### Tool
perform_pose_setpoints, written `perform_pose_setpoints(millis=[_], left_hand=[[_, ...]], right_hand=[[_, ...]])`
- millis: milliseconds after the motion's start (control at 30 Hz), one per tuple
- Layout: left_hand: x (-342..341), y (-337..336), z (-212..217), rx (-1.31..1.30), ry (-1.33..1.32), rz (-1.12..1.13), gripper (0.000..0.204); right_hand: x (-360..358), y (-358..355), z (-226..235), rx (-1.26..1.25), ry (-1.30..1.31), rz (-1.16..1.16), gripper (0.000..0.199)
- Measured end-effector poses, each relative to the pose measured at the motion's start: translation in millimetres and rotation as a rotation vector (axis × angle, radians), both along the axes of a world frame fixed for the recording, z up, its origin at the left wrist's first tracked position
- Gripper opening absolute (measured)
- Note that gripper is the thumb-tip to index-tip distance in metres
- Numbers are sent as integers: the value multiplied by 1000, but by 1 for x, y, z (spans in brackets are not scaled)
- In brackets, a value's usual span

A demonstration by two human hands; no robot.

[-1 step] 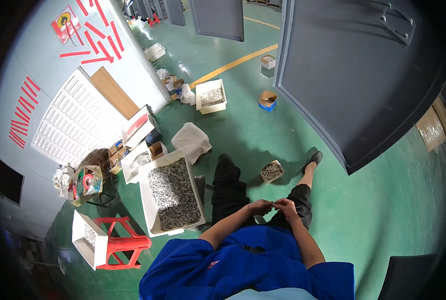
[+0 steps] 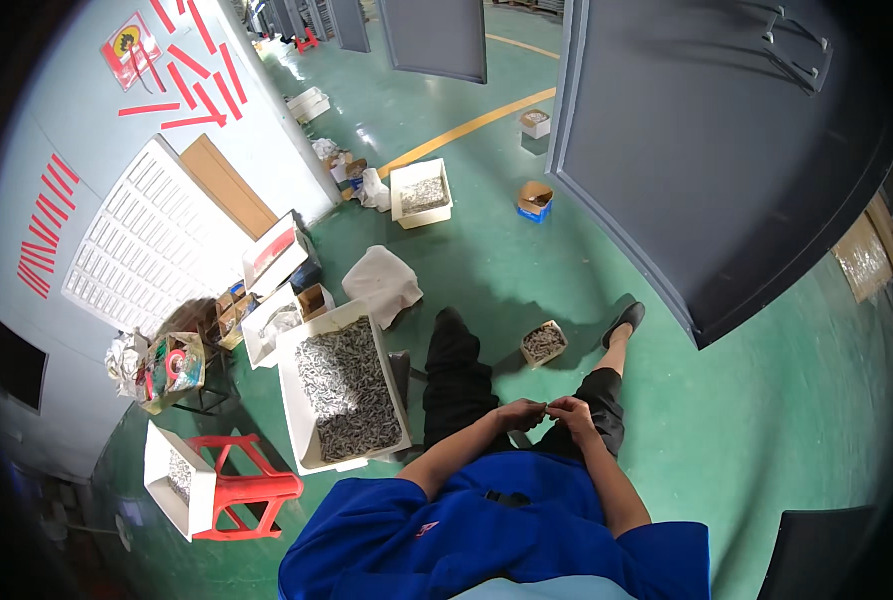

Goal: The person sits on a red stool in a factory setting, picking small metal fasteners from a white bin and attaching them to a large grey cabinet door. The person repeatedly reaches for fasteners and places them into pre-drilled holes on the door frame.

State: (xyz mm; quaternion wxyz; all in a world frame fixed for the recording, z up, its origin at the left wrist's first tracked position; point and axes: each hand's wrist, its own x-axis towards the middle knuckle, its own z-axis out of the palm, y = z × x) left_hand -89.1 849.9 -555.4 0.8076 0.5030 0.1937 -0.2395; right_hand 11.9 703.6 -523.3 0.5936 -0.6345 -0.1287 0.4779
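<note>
My left hand and my right hand meet over my lap with fingertips pinched close together. Whatever lies between the fingers is too small to make out. To the left of my legs stands a large white bin filled with many small grey metal-looking parts. On the floor between my feet is a small open box with similar small parts in it. Both hands are apart from the bin and the box.
A red stool bears a tilted white bin at the left. Ahead on the green floor are another white bin and a blue carton. A large grey door panel stands at the right; a white cloth sack lies near the bins.
</note>
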Motion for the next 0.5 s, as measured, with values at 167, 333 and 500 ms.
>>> perform_pose_setpoints(millis=[167, 333, 500], left_hand=[[1, -2, 3, -82, 94, 39, 28], [0, 1, 6, -47, 75, 68, 26], [-5, 3, -25, -44, -71, 95, 26]], right_hand=[[0, -2, -1, -39, 7, 14, 11], [-3, -2, 1, -28, -10, 11, 10], [-3, 4, 4, -71, -284, 57, 16]])
